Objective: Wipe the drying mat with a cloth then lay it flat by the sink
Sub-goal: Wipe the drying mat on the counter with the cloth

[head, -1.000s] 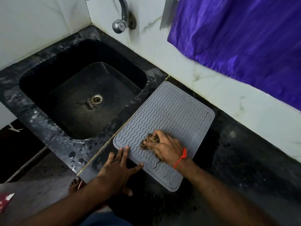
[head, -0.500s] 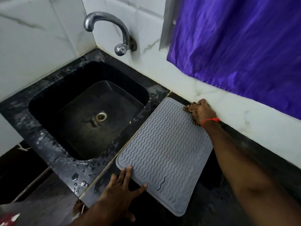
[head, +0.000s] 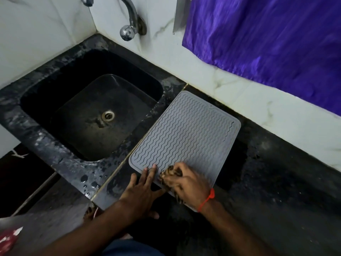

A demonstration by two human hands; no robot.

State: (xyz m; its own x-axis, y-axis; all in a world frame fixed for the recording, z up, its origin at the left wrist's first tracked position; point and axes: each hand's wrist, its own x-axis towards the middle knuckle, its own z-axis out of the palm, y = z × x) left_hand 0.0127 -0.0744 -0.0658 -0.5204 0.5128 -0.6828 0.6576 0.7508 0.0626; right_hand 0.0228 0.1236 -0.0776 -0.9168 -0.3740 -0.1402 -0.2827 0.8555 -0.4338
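The grey mat (head: 184, 143) lies flat on the dark table (head: 276, 182), just at 3 o'clock of the black sink (head: 88, 111). The right hand (head: 186, 183) rests on the mat's near edge, at 6 o'clock, its fingers (head: 177, 167) curled round a brown cloth (head: 170, 173) pressed against the mat. The left hand (head: 140, 193) lies flat beside it, straight fingers reaching onto the mat's near corner. A purple curtain (head: 267, 37) hangs at 1 o'clock.

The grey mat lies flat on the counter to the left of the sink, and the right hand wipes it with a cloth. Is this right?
Not quite. In the head view the grey mat lies flat on the counter to the right of the sink, not the left. The right hand does grip the cloth on it.
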